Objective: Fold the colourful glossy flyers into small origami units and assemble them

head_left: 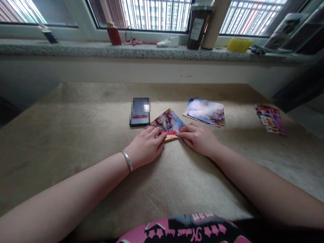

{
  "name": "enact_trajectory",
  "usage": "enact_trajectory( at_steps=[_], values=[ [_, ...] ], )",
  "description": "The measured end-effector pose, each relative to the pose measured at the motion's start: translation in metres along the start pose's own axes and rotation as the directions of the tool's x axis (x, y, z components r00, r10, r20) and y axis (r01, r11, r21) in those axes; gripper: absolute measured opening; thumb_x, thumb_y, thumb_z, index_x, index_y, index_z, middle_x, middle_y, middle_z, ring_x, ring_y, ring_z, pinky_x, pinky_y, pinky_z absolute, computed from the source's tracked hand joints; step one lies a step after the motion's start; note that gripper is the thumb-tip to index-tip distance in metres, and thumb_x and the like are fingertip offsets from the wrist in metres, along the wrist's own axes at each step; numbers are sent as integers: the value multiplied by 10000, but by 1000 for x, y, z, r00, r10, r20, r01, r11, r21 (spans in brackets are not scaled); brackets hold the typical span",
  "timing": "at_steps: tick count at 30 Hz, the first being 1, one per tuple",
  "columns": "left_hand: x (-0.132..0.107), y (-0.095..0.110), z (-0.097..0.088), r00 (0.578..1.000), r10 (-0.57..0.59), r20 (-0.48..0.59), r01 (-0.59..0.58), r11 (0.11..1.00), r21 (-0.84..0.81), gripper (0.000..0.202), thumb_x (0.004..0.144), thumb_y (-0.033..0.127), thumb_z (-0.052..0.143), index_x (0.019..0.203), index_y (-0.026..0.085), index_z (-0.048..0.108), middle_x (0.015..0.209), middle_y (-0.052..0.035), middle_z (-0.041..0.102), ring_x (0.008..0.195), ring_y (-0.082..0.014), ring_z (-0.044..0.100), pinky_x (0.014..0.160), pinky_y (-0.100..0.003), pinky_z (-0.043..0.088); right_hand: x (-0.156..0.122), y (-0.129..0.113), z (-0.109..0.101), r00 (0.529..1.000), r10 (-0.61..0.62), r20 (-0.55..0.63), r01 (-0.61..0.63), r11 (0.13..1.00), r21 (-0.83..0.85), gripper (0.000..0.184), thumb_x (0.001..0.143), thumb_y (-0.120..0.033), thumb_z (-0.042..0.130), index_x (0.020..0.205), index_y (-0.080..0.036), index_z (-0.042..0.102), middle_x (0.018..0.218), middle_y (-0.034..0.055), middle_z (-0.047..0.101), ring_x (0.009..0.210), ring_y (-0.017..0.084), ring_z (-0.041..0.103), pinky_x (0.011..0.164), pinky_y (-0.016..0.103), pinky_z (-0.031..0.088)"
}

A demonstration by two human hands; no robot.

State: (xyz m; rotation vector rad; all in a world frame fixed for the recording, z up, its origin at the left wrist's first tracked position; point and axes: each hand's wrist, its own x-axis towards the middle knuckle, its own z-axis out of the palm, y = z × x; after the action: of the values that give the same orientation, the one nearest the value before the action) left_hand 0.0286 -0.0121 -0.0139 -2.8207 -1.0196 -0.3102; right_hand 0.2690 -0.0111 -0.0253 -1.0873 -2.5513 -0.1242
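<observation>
Quietly laid out on a tan tabletop, a phone sat close beyond the left hand, the nearest obstacle to the work. A loose stack of glossy printed sheets lay just beyond the right hand, and a fanned bundle of pink and red printed pieces rested well apart at the right. Along the far speckled sill stood a red object, a brown tube and a yellow item.

Near the middle of the table, between two bare hands, a folded sheet with a colorful print lay with one corner pointing away. The left hand, below a silver bracelet, had its fingers close together on the sheet's left side, thumb over the red band. The right hand was closed with thumb and fingers on the right corner.

On the sill, a tall jar with a white label held dark contents, too indistinct to identify.
</observation>
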Motion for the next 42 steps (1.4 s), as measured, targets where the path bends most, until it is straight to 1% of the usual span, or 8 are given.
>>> enact_trajectory(
  at_steps=[3, 7, 13, 19, 23, 29, 36, 42],
  values=[
    [1, 2, -2, 999, 25, 47, -24, 1000, -11, 387, 912, 287, 408, 1213, 84, 539, 1143, -151, 552, 1073, -272, 474, 954, -417, 413, 0, 0, -1, 1000, -12, 2, 12, 1000, -7, 259, 878, -182, 507, 1036, -212, 709, 942, 72, 676, 850, 200, 537, 747, 319, 466],
    [1, 3, -6, 994, 32, 107, -30, 999, -18, 455, 905, 362, 428, 1256, 81, 501, 1115, -151, 553, 1042, -269, 486, 928, -405, 423, 0, 1, -1, 1000, -9, -3, 9, 1000, 15, 255, 881, -187, 507, 1040, -213, 705, 919, 71, 673, 852, 197, 536, 753, 316, 464],
    [0, 3, -5, 994, 54, 91, -53, 999, -6, 453, 910, 395, 429, 1289, 153, 485, 1072, -125, 553, 1000, -257, 488, 917, -408, 416, 1, 0, -1, 1000, 18, 1, -18, 1000, 21, 223, 894, -212, 497, 974, -207, 704, 899, 68, 665, 841, 183, 543, 740, 298, 452],
    [-1, 4, -2, 997, 26, 76, -25, 1000, -6, 452, 905, 389, 433, 1285, 152, 491, 1139, -128, 533, 1062, -268, 467, 956, -424, 403, 0, -1, -2, 1000, 23, -5, -23, 999, 25, 186, 881, -198, 515, 926, -193, 695, 886, 69, 663, 833, 181, 536, 736, 297, 440],
    [-1, 2, 1, 995, 78, 68, -76, 997, -27, 457, 911, 372, 427, 1278, 107, 496, 1224, -136, 517, 1128, -268, 445, 1018, -415, 371, 0, -1, -1, 1000, 19, -2, -19, 999, 32, 188, 882, -204, 513, 898, -190, 700, 892, 65, 664, 833, 186, 533, 738, 298, 436],
    [0, 0, -1, 987, 110, 113, -105, 993, -49, 496, 911, 405, 430, 1292, 91, 479, 1166, -140, 547, 1071, -260, 480, 963, -399, 421, 1, -1, -2, 1000, 18, 0, -18, 1000, 14, 186, 877, -202, 515, 863, -193, 700, 851, 56, 657, 804, 179, 546, 712, 279, 426],
    [0, -2, -3, 986, 132, 101, -126, 990, -60, 489, 920, 409, 416, 1326, 138, 452, 1177, -122, 540, 1071, -260, 474, 951, -396, 422, -2, 2, -4, 998, 19, 59, -20, 1000, 8, 188, 873, -194, 517, 933, -213, 694, 854, 49, 646, 819, 174, 555, 707, 270, 414],
    [0, -1, -3, 986, 141, 91, -137, 990, -43, 480, 922, 414, 405, 1319, 149, 459, 1189, -111, 535, 1072, -261, 465, 946, -393, 420, -1, 1, -6, 999, -11, 41, 12, 1000, -19, 211, 891, -202, 493, 943, -204, 697, 852, 63, 651, 804, 175, 548, 698, 277, 418]
  ],
)
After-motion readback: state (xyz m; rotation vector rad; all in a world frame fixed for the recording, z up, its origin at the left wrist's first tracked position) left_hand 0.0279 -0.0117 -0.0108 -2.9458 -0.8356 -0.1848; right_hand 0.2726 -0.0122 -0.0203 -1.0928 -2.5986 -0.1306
